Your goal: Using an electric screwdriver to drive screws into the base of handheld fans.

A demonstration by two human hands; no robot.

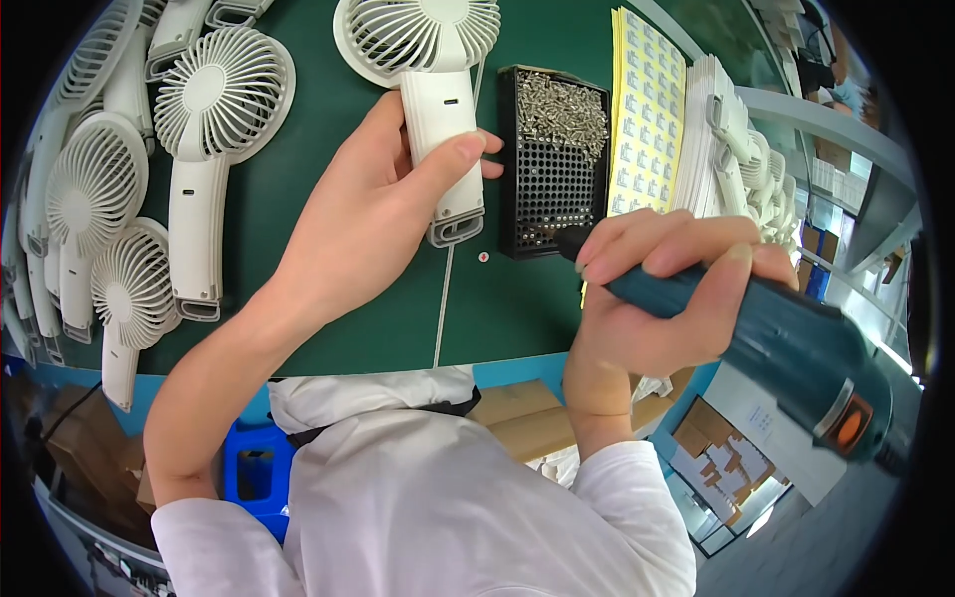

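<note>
My left hand [373,194] is closed round the handle of a white handheld fan [439,119], which lies with its round slatted head away from me. My right hand [667,279] grips a dark teal electric screwdriver [786,343] with an orange button. Its dark nose points left, at the near edge of a black screw tray [510,189]. Loose silver screws [562,109] are heaped in the tray's far half, and rows of small holes show in its near half, a few with screws in them. The screwdriver's very tip is hard to make out against the tray.
Several white fans [199,149] lie clustered on the left of the green table [328,343]. Yellow-backed sticker sheets [645,119] lie right of the tray, beside stacked white parts [704,129]. A blue crate [257,468] and cardboard boxes [527,418] stand below the table edge.
</note>
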